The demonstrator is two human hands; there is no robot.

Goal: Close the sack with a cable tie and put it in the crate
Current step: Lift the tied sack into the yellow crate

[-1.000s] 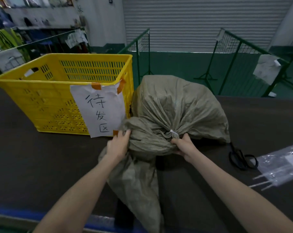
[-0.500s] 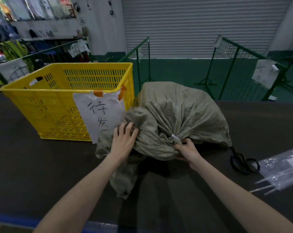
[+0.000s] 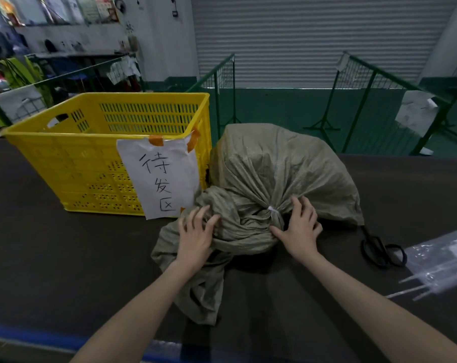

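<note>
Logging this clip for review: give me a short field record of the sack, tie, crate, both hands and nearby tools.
sack: on the table, right of the crate, neck bunched
cable tie: white, around the neck
crate: yellow, paper sign taped on
left hand: fingers spread on loose neck fabric
right hand: fingers curled on sack beside tie
scissors: on table, right of sack

One sack (image 3: 279, 174), one crate (image 3: 72, 153), one cable tie (image 3: 272, 210), one scissors (image 3: 379, 248), two hands.

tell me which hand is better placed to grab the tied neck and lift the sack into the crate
Probably the right hand: it rests right at the sack's neck by the white cable tie. The left hand lies on the loose tail fabric, nearer the yellow crate.
</note>
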